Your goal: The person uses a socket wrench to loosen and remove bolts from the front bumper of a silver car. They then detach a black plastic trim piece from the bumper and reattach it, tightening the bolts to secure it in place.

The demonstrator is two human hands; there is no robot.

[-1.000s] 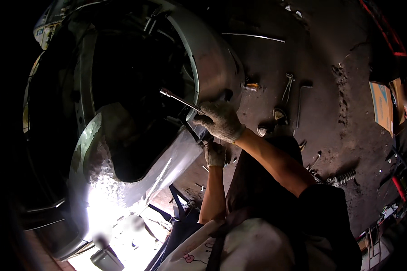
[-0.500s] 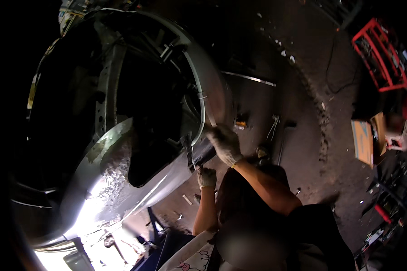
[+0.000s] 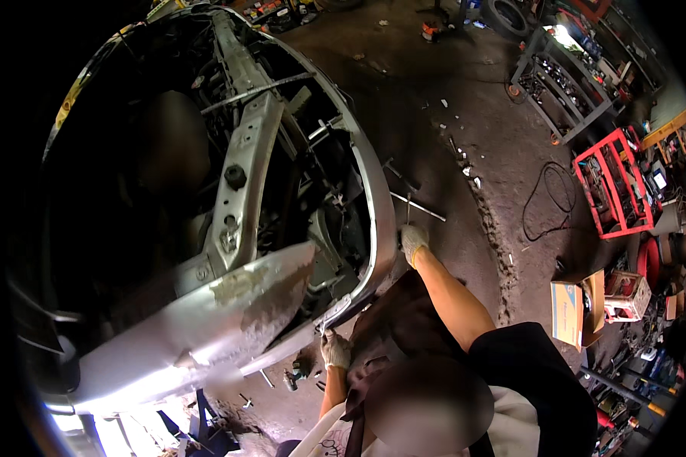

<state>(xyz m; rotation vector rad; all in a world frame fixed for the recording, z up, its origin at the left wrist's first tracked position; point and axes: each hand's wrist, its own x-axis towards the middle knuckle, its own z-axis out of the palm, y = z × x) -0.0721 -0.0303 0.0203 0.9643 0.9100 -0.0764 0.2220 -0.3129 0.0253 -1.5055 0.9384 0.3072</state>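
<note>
The car body, silver with a large opening, fills the left half of the head view. Its lower panel has a worn, scuffed patch. My left hand, in a pale work glove, is at that panel's edge, its fingers curled against the rim; the fingertips are partly hidden. My right hand, gloved too, is out past the body's outer edge, over the floor. Its fingers are closed, and a thin rod sticks up from them. A metal bar lies on the floor beyond this hand.
A red cart and a grey tool cart stand at the right. Below them are an open cardboard box and a coiled cable. A cordless drill lies under the panel. A tire is at the back.
My right hand has left the body's edge and reaches farther out over the floor. My left hand stays at the panel's rim. The view has tilted and become brighter.
</note>
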